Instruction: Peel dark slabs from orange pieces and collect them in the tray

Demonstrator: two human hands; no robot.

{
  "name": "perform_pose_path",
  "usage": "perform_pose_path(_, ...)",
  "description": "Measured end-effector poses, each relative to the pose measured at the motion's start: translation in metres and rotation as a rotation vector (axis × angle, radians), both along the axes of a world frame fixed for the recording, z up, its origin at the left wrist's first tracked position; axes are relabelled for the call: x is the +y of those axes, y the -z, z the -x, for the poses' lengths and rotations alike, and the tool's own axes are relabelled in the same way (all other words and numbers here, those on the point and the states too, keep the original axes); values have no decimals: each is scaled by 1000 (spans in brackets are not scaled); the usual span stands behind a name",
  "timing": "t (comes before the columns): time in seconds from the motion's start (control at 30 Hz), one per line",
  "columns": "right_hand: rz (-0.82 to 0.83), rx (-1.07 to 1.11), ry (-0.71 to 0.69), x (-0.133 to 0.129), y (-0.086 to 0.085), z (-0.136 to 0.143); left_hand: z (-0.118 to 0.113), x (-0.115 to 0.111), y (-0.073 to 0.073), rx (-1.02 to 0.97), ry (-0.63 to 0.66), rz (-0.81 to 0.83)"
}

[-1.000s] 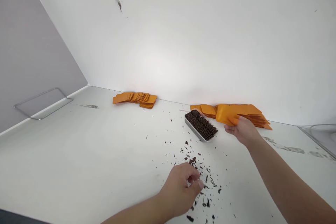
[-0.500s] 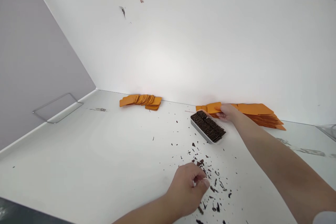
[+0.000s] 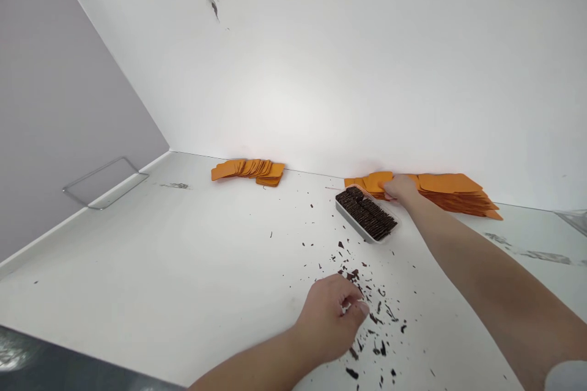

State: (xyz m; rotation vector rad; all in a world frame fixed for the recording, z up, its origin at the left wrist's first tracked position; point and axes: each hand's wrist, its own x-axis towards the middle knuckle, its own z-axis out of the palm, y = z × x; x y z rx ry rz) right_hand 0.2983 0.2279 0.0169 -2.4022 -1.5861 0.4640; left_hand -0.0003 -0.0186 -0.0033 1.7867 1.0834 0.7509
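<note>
My right hand (image 3: 400,188) reaches to the back of the table, its fingers closed on a small orange paper envelope (image 3: 378,181) in the row against the wall. To its right lies a thick fanned stack of the same orange envelopes (image 3: 452,183). Just in front of that hand stands a clear plastic tub (image 3: 356,226) packed with thin dark brown strips (image 3: 367,212). Nearer to me, my left hand (image 3: 331,317) hovers over or rests by scattered dark flakes (image 3: 380,317), thumb and fingers pinched together; whatever they hold, if anything, cannot be made out.
Another fanned pile of orange envelopes (image 3: 250,170) lies by the wall on the left. A bent wire frame (image 3: 107,183) stands at the left side panel. The white table (image 3: 183,269) meets a white back wall (image 3: 321,73). A dark edge shows at lower left.
The view has tilted slightly, so the table things sit a little higher. My right hand has shifted slightly over the orange envelopes. My left hand keeps its pinch.
</note>
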Motion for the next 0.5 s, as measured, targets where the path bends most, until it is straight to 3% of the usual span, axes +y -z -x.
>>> perform_pose_path(0.17, 116, -139, 38, 3, -4, 0, 0, 0, -1, 23, -5, 4)
perform_pose_path(0.5, -4, -307, 40, -4, -3, -5, 0, 0, 0, 61, 9, -22)
